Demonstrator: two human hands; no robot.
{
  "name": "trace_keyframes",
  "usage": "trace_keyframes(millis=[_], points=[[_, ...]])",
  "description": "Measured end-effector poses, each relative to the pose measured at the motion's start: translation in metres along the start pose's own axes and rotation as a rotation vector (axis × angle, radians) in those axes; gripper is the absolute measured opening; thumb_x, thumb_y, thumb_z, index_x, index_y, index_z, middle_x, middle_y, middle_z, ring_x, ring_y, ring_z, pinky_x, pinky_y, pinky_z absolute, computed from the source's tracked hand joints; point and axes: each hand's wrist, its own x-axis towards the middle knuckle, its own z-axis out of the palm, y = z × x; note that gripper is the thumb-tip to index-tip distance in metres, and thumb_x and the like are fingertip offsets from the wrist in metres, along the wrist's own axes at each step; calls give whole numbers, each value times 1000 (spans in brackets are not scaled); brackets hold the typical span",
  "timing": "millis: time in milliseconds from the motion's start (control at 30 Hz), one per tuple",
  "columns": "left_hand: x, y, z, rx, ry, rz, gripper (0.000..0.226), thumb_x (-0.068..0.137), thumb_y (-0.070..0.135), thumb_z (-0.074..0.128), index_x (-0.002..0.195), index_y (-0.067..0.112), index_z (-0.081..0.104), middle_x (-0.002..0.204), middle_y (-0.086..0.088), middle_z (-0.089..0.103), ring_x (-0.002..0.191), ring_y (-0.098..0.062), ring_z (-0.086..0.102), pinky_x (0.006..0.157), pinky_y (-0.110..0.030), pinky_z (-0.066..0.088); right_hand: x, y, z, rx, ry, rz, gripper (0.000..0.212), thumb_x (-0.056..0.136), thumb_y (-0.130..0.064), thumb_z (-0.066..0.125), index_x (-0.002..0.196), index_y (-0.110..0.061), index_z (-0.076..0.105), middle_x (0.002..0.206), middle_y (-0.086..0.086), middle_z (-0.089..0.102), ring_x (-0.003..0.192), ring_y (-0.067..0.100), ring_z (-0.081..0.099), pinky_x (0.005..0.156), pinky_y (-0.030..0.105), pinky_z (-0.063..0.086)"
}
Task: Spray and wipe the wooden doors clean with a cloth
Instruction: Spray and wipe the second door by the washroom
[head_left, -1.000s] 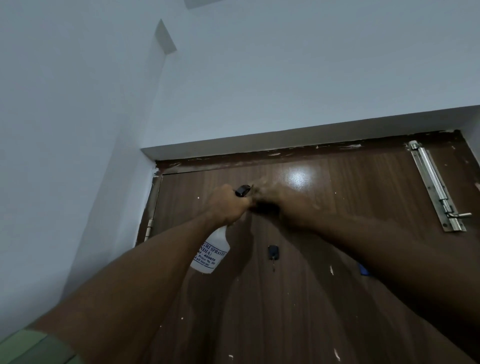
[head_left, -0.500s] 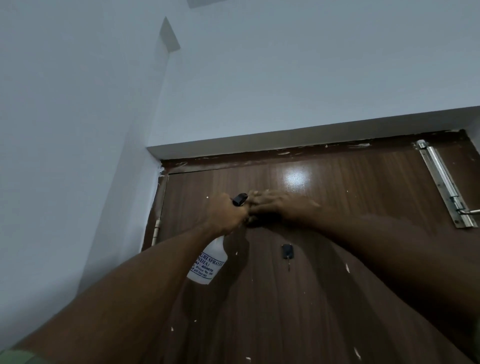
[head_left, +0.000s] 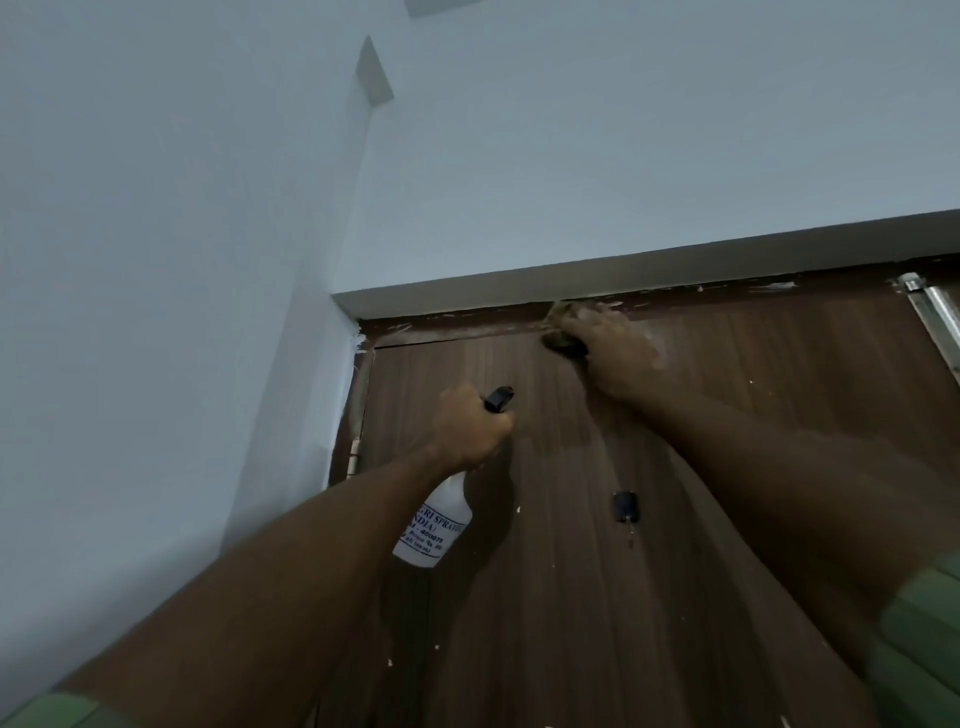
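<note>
Surroundings: walls and door hardware

White wall above the frame; side wall at left. Metal bolt at upper right edge. Hinge at left. Small dark fitting mid-panel.

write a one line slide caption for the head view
Right hand presses a cloth against the wooden door's top edge; left hand grips the spray bottle.

Two bare forearms, left hand and right hand ungloved. Green short sleeves: left sleeve at bottom corner, right sleeve with ribbed folds.
</note>
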Motion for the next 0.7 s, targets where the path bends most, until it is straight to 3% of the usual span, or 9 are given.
trace_keyframes(millis=[33, 100, 200, 267, 333, 433, 500, 600, 700], points=[[-2, -2, -2, 4, -1, -4, 26, 105, 20, 61, 82, 10, 63, 64, -7, 65, 39, -6, 55, 41, -16, 44, 3, -4, 5, -12, 23, 102, 41, 106, -21, 51, 146, -29, 53, 156, 1, 46, 150, 29, 31, 117, 39, 29], [-5, -6, -8, 14, -2, -9, 24, 105, 20, 61, 84, 8, 65, 65, -7, 64, 40, -7, 55, 41, -18, 46, -4, -26, 21, 34, 37, 38, 38, 105, -22, 52, 142, -31, 56, 155, 0, 46, 149, 28, 32, 119, 43, 27], [-3, -9, -14, 6, 8, -4, 23, 104, 21, 64, 87, 6, 67, 63, -6, 64, 38, -7, 55, 40, -17, 45, -42, -53, 40, 133, -151, -420, 42, 101, -26, 60, 142, -33, 58, 155, 1, 49, 146, 30, 40, 113, 50, 39], [-1, -9, -19, 34, 15, 8, 25, 103, 23, 65, 87, 5, 68, 63, -6, 65, 40, -9, 56, 40, -18, 44, -35, -47, 39, 63, -266, -569, 49, 102, -29, 61, 149, -37, 50, 161, -3, 42, 149, 26, 35, 111, 50, 41], [2, -12, -26, 66, 37, 4, 28, 103, 26, 65, 85, 5, 69, 64, -8, 67, 45, -15, 57, 42, -23, 46, -12, -41, 44, 9, -143, -402, 46, 103, -35, 57, 148, -44, 47, 162, -6, 38, 150, 23, 32, 111, 50, 44], [2, -22, -32, 76, 53, -16, 29, 103, 24, 62, 84, 2, 68, 66, -13, 67, 49, -19, 59, 49, -30, 49, 6, -60, 60, 39, 71, 46, 50, 97, -24, 63, 145, -32, 51, 153, 0, 47, 150, 28, 30, 122, 46, 28], [-3, -29, -36, 102, 43, -24, 27, 103, 23, 62, 84, 4, 68, 66, -11, 67, 47, -15, 59, 47, -25, 49, -1, -89, 71, 90, 90, -41, 41, 96, -24, 63, 137, -27, 60, 148, 2, 53, 144, 29, 38, 121, 41, 26], [-7, -41, -43, 126, 32, -46, 26, 103, 27, 63, 88, 7, 68, 67, -8, 69, 43, -8, 59, 44, -18, 46, -17, -98, 75, 126, -181, -493, 39, 99, -36, 60, 137, -32, 61, 150, -1, 54, 141, 27, 45, 116, 46, 36], [-6, -50, -52, 128, 42, -73, 27, 104, 26, 62, 88, 6, 68, 71, -14, 70, 45, -11, 58, 46, -21, 47, 12, -81, 66, 159, -76, -268, 41, 100, -31, 60, 140, -39, 56, 155, -3, 48, 144, 26, 39, 114, 51, 39]])
